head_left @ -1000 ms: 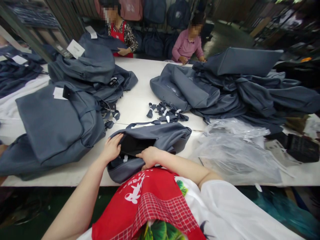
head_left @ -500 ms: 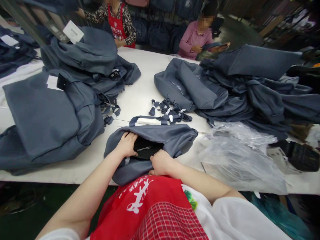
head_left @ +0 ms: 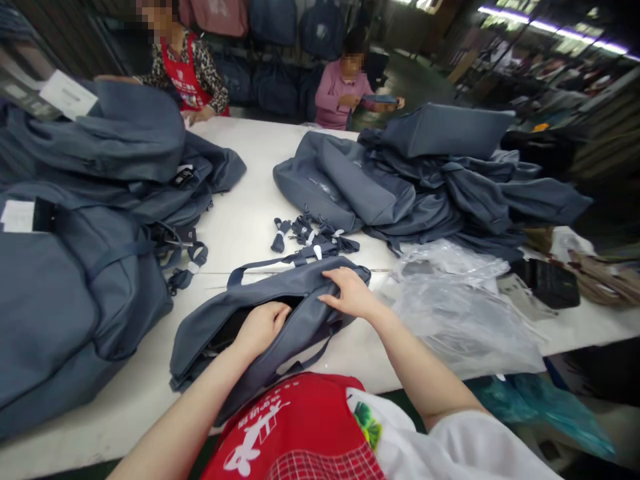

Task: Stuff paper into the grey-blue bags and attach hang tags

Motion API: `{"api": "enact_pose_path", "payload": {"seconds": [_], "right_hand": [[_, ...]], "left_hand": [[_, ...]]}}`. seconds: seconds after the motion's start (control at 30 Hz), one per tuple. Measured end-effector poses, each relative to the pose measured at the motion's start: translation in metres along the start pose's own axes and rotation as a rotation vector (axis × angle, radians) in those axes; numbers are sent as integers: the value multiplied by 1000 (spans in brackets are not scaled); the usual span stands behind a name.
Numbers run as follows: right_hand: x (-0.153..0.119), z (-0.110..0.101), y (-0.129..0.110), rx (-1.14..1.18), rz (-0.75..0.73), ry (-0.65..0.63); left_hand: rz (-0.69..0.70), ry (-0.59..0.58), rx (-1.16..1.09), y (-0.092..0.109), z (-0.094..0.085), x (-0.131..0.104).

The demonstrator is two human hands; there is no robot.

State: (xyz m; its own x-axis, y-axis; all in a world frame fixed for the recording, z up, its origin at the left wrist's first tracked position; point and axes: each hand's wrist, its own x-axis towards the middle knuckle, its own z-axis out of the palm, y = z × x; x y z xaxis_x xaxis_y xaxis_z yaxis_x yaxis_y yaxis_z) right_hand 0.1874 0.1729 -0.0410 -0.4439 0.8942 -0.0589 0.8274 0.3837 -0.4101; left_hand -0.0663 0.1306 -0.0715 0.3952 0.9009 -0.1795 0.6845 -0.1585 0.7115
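A: Nearest?
B: A grey bag (head_left: pixel 280 313) lies on the white table (head_left: pixel 250 220) at its front edge. The left hand (head_left: pixel 260 328) curls into its opening, fingers closed on the fabric; the right hand (head_left: pixel 350 293) presses spread on top.
A: Beyond?
B: Loose straps (head_left: pixel 313 233), clear plastic bags (head_left: pixel 450 300) to the right, bag piles (head_left: pixel 425 180) either side, two people at the far edge

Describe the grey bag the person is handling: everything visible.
The grey bag looks like slate-grey woven fabric, soft and slumped flat on the white table, lying slantwise near the front edge. Its top opening gapes, showing a dark interior. A thin strap loops along its far side, another trails at the near side. The left hand grips the opening's edge; the right hand presses on its upper right end.
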Motion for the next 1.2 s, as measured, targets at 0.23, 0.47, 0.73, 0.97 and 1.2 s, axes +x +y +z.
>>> {"api": "enact_pose_path", "payload": {"seconds": [0.23,0.47,0.73,0.97,1.2], "right_hand": [[-13,7,20,159,-112,123],[-34,14,28,112,-202,184],[-37,17,21,-52,-230,208],[-19,35,27,-44,-116,388],[17,38,26,51,-30,529]], "left_hand": [[-19,4,614,60,13,52],[-55,-257,416,69,32,81],[-227,-35,487,36,33,73],[-409,268,419,-10,-12,14],[-956,544,318,-152,-45,-145]]}}
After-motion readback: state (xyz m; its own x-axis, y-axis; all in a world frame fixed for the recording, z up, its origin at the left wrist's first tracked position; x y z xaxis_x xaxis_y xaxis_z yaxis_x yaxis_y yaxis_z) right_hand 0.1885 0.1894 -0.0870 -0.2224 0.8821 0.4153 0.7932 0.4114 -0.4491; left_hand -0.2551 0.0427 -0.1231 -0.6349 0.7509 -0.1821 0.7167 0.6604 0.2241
